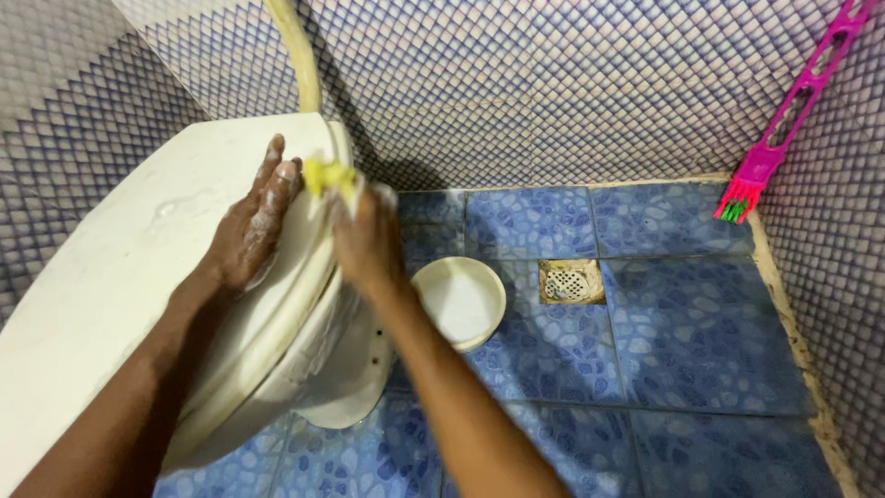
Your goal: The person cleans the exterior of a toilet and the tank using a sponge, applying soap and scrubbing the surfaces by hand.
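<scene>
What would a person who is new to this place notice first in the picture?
Probably the two soapy hands at the white toilet on the left: the left hand lies flat on its lid while the right hand presses a yellow sponge against the rim. Next, the pink brush leaning in the right corner, and the cream bowl on the blue floor tiles.

The left hand (251, 226), streaked with white suds, lies flat on the raised cream toilet lid (111, 286), while the right hand (364, 242) closes its grip on a yellow sponge (328, 175) pressed against the rim of the toilet seat (309, 277). A cream bowl (459, 302) stands on the blue tiled floor (682, 350) just beside the toilet, near a square floor drain (571, 281). A pink brush (784, 120) leans against the mosaic wall (516, 83) at the far right corner.
</scene>
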